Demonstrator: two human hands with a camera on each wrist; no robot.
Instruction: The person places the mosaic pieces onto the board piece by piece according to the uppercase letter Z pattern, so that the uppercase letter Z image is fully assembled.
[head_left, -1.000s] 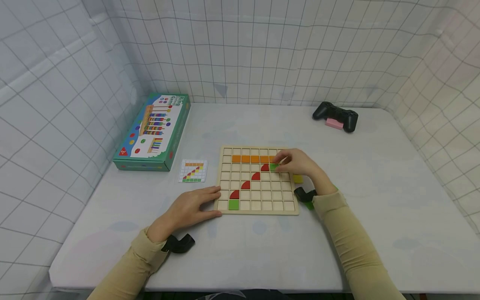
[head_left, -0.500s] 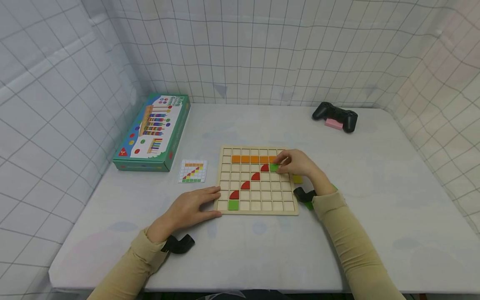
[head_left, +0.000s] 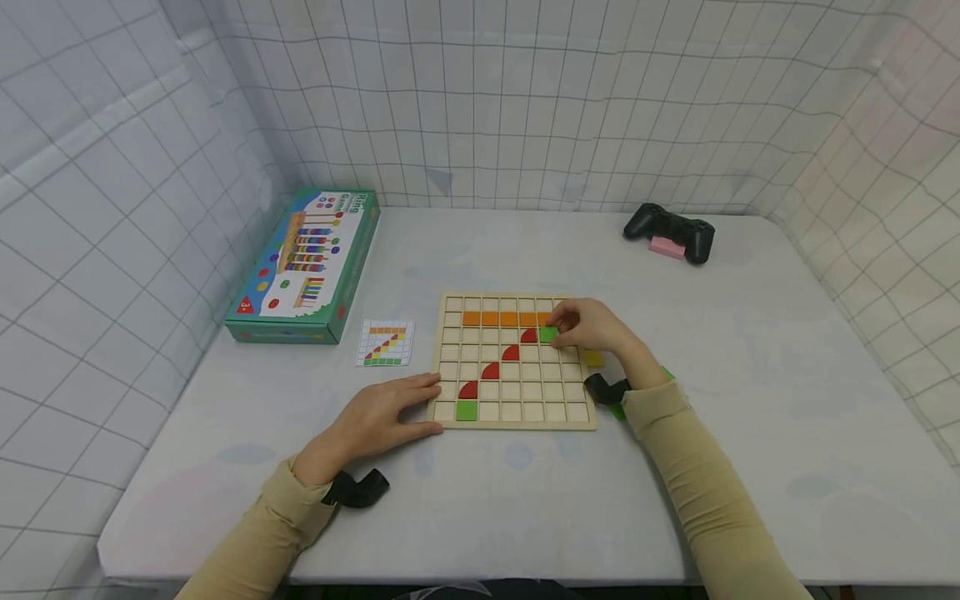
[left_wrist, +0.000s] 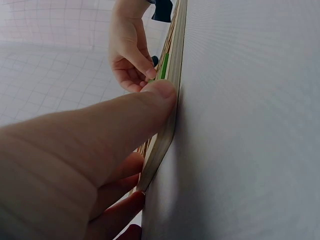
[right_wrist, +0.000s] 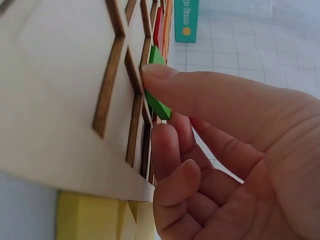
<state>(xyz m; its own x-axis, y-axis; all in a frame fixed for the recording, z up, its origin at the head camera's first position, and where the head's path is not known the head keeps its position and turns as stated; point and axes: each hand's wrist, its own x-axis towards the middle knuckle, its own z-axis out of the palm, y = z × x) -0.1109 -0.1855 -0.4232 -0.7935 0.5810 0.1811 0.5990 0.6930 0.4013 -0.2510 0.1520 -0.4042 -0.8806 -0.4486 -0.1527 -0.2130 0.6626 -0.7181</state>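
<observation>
A wooden grid board (head_left: 534,412) lies flat at the middle of the table. My right hand (head_left: 596,327) is over its far right part, thumb and fingers pinching a green square tile (head_left: 548,334) at a cell beside the topmost red quarter-round tile (head_left: 528,336). In the right wrist view, this green tile (right_wrist: 158,107) sits tilted against the cell dividers under the thumb. My left hand (head_left: 375,425) rests at the board's left edge with fingers extended; its thumb (left_wrist: 162,90) touches the near-left corner. Several red quarter-rounds step diagonally down to another green tile (head_left: 467,410).
Orange tiles (head_left: 490,318) line a row near the board's far side. A pattern card (head_left: 386,342) lies left of the board, beyond it a game box (head_left: 303,258). Yellow (head_left: 594,358) and green pieces (head_left: 618,411) lie partly hidden by the right arm. A game controller (head_left: 667,229) sits back right.
</observation>
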